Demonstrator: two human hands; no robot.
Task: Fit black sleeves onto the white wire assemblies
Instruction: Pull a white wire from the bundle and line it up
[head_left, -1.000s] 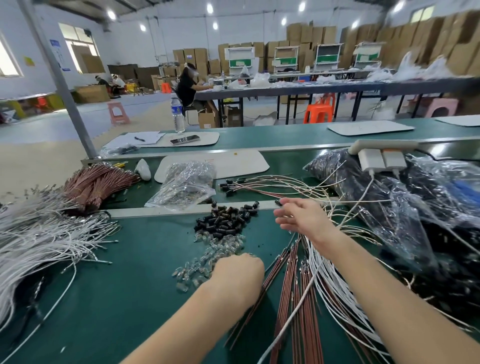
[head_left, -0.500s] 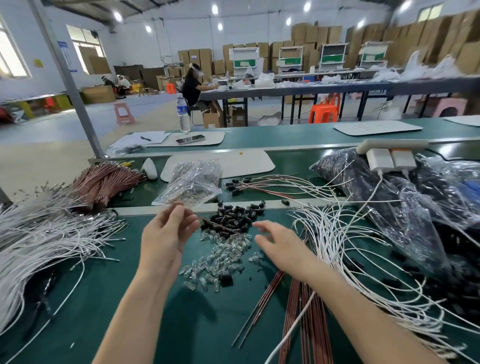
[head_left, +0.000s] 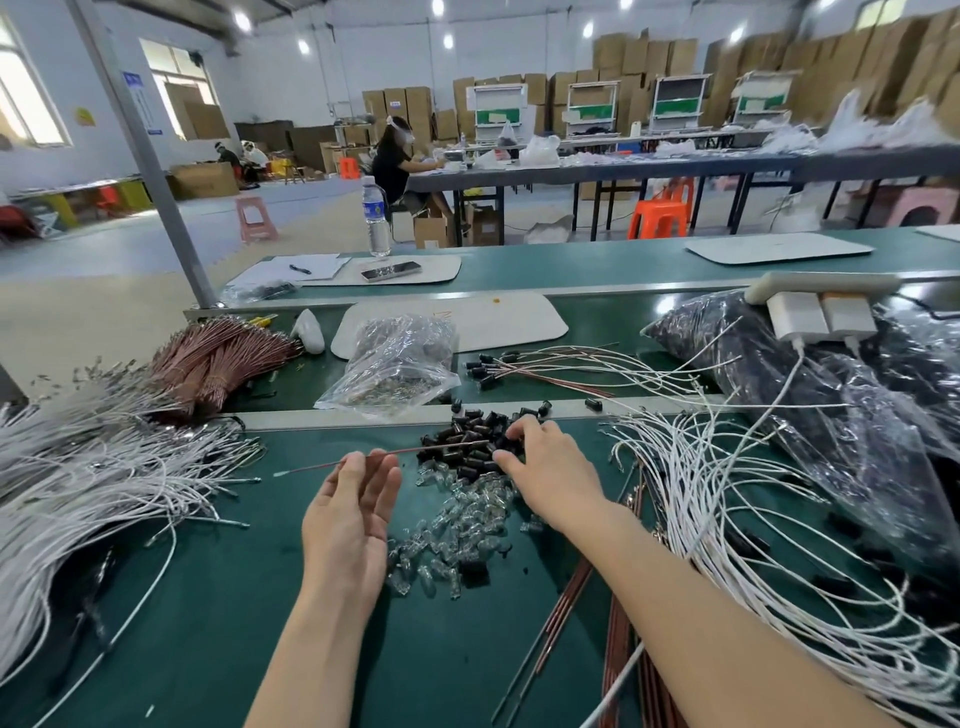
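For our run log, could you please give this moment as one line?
left hand: holds thin wire | right hand: fingers in black sleeves, grip unclear | step: sleeve pick

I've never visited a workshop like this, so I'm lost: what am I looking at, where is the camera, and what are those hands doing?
No machine here: these are a person's two bare hands, filmed by a camera worn on the head, looking forward and down. The green workbench holds a pile of black sleeves, a pile of small clear parts in front of it, and loose white wires on both sides. The left hand holds a thin reddish-brown wire at its fingertips. The right hand reaches into the black sleeves; whether it grips one I cannot tell.
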